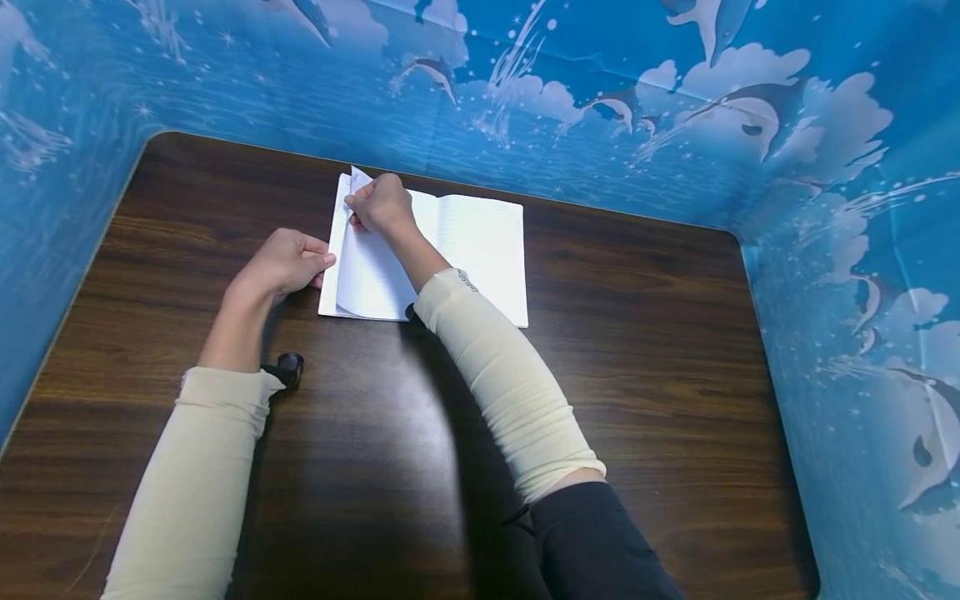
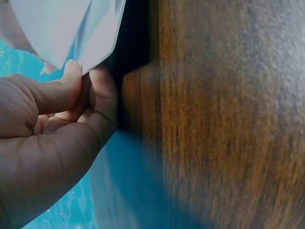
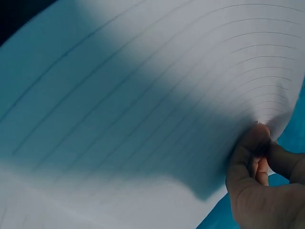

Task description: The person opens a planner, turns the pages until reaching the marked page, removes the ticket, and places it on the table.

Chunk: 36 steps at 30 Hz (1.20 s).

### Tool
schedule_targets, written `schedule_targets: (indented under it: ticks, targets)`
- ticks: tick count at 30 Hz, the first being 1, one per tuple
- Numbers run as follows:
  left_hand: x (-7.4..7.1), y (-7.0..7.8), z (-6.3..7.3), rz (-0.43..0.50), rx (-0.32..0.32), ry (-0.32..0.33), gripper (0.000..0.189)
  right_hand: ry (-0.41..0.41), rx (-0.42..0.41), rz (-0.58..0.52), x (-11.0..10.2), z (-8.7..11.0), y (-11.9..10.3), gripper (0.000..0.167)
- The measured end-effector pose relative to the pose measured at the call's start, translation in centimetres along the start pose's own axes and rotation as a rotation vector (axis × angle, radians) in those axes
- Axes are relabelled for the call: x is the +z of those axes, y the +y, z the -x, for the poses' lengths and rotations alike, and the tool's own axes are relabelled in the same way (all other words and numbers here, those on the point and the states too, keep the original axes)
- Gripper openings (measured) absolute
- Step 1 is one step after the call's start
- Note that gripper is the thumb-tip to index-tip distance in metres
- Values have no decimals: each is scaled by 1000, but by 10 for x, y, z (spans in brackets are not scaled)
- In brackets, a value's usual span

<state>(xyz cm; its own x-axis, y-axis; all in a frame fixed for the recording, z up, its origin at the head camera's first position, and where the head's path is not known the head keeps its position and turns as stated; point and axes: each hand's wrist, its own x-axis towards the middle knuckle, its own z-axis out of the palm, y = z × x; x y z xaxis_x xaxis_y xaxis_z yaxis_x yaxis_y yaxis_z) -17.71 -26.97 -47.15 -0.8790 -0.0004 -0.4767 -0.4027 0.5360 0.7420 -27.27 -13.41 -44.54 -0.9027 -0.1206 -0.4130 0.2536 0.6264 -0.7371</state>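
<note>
Pinching lined page (image 3: pixel 143 86) of open notebook (image 1: pixel 486 254) with my right hand (image 1: pixel 382 204), fingers curled; my left hand (image 1: pixel 283 262) pinches notebook's left edge.

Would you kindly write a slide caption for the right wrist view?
The right hand pinches a curving, lined page near its edge.

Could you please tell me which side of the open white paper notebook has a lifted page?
The left side: the person's bare right grip pinches its white lined page, which curves upward, whereas the white right page lies flatter, unpinched.
</note>
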Motion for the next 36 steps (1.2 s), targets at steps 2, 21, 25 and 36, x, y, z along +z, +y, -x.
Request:
schedule_targets:
  ticks: [2, 21, 25, 36]
  targets:
    - [2, 1, 0, 23, 2, -4, 40, 18, -1, 19, 2, 1, 3, 24]
    - [3, 7, 5, -5, -14, -59, 58, 72, -20, 179, 10, 5, 12, 15]
    - [2, 7, 6, -11, -28, -53, 60, 62, -76, 208, 12, 7, 13, 9]
    - [2, 3, 6, -23, -51, -3, 57, -177, -157, 398, -4, 11, 9, 28]
